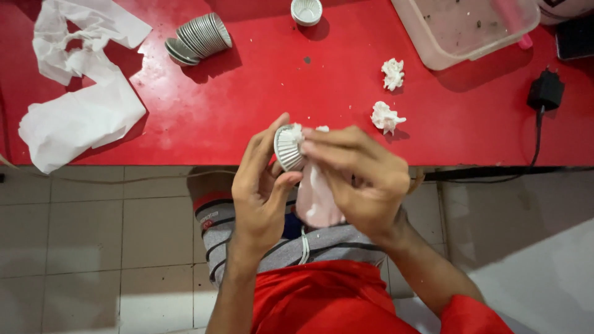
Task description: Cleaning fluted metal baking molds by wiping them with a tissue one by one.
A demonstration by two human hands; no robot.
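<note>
Held just above the person's lap, a small fluted silver metal cup (287,147) sat on its side in the left hand (260,192), its ribbed wall gleaming and its mouth turned to the right. That hand's thumb and fingers were closed around the cup's base and rim. Pinched in the right hand (359,179), a soft white tissue (315,192) was pressed into the cup's mouth, with the rest of it hanging down pale pink-white between the palms. Both hands hovered at the near edge of the glossy red table (260,99). Two crumpled white tissue wads (388,116) lay just beyond. Farther off were a tipped stack of matching fluted silver cups (199,38), a loose sheet of white paper towel (77,111), a clear plastic tub (470,28) and a black plug adapter (545,91).
</note>
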